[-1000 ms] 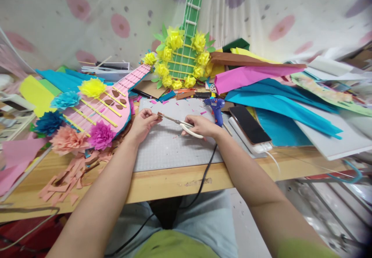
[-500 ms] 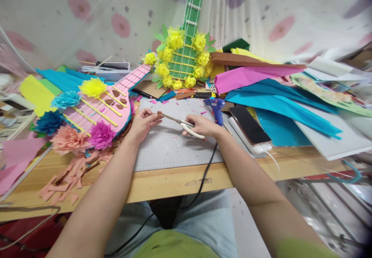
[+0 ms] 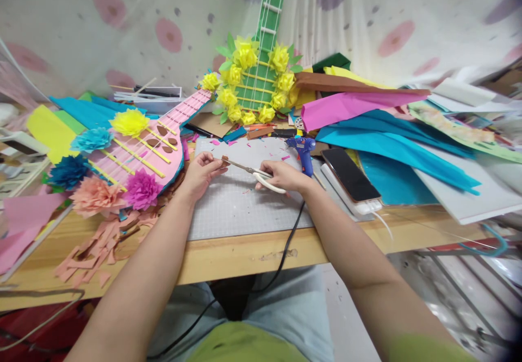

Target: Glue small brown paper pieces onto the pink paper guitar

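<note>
My right hand is closed round the white handles of a pair of scissors. Their metal blades point left, with the tips at a small brown piece of paper. That piece is pinched between the fingers of my left hand. Both hands are above a grey cutting mat. Whether the blades are cutting into the paper is too small to tell. To the left lies a pink paper guitar with yellow strips, brown leaf shapes and large paper flowers.
Behind the mat stands a green guitar ringed with yellow flowers. A blue glue gun and a phone lie to the right, near blue paper sheets. Brown paper scraps litter the left front. A black cable crosses the table edge.
Almost nothing differs. The scissor handles and both hands keep their places, with at most a very slight shift.
</note>
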{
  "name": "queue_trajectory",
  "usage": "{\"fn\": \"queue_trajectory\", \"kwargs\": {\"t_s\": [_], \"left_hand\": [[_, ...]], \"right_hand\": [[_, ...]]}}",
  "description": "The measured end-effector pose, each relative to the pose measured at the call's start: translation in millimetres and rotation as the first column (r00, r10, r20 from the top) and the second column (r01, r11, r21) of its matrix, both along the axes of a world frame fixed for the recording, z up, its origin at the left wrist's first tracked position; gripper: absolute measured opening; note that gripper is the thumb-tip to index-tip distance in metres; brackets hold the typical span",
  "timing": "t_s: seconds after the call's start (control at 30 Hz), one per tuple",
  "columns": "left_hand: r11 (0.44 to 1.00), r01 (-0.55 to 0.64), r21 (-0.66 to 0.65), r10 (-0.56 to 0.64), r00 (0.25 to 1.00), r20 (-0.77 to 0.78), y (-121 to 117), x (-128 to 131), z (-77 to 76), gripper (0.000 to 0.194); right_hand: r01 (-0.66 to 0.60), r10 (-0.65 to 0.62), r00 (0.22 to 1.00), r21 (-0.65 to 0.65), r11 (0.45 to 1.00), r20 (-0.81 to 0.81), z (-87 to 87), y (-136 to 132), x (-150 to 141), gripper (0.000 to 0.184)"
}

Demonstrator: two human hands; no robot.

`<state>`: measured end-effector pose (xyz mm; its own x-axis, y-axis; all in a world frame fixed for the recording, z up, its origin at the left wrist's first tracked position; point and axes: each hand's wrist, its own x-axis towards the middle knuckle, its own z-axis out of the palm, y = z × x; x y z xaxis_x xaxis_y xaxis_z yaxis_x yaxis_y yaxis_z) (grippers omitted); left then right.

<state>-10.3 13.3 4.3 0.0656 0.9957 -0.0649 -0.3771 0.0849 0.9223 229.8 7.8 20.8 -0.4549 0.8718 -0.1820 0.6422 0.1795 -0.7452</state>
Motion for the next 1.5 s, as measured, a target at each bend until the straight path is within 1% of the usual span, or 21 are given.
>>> {"fn": "queue_trajectory", "kwargs": {"t_s": [0.1,0.33,0.53,0.73,0.9,1.17,1.37,1.5], "left_hand": [[1.0,0.004,-0.004,-0.004,1.0,0.002,-0.3,0.2,0.6,0.034],[1.0,-0.003,-0.007,0.003,1.0,0.008,-1.2,0.8,2.2,0.034],[0.999,-0.035,0.0,0.035,0.999,0.012,-0.7,0.9,1.9,0.034],[1.0,-0.013,-0.001,0.013,1.0,-0.005,-0.6,1.1,2.0,0.036],[1.0,-0.009,0.014,0.009,1.0,-0.013,-0.2,0.4,0.9,0.037],[1.0,-0.008,0.004,0.008,1.0,0.005,-0.9,1.3,2.1,0.036],[0.999,-0.031,0.029,0.032,0.999,-0.011,0.8,-0.2,-0.4,0.037],[1.0,-0.022,0.018,0.022,1.0,-0.021,1.2,-0.5,-0.9,0.037]], "right_hand": [[0.003,-0.003,1.0,0.008,1.0,0.001,-0.4,0.7,0.9,0.045],[0.009,-0.009,1.0,-0.036,0.999,-0.001,3.2,-1.2,1.6,0.043],[-0.019,0.019,0.999,0.006,1.0,0.027,2.6,0.0,2.4,0.042],[-0.013,0.013,1.0,0.008,1.0,-0.001,0.4,0.4,1.7,0.042],[0.006,-0.006,1.0,-0.013,1.0,0.001,0.7,-0.3,0.9,0.042],[0.032,-0.031,0.999,-0.055,0.998,0.004,6.4,-3.0,1.0,0.043],[-0.017,0.016,0.999,0.009,1.0,0.043,4.6,-1.4,1.5,0.042],[-0.008,0.008,0.999,-0.008,1.0,0.036,4.4,-1.6,0.5,0.043]]}}
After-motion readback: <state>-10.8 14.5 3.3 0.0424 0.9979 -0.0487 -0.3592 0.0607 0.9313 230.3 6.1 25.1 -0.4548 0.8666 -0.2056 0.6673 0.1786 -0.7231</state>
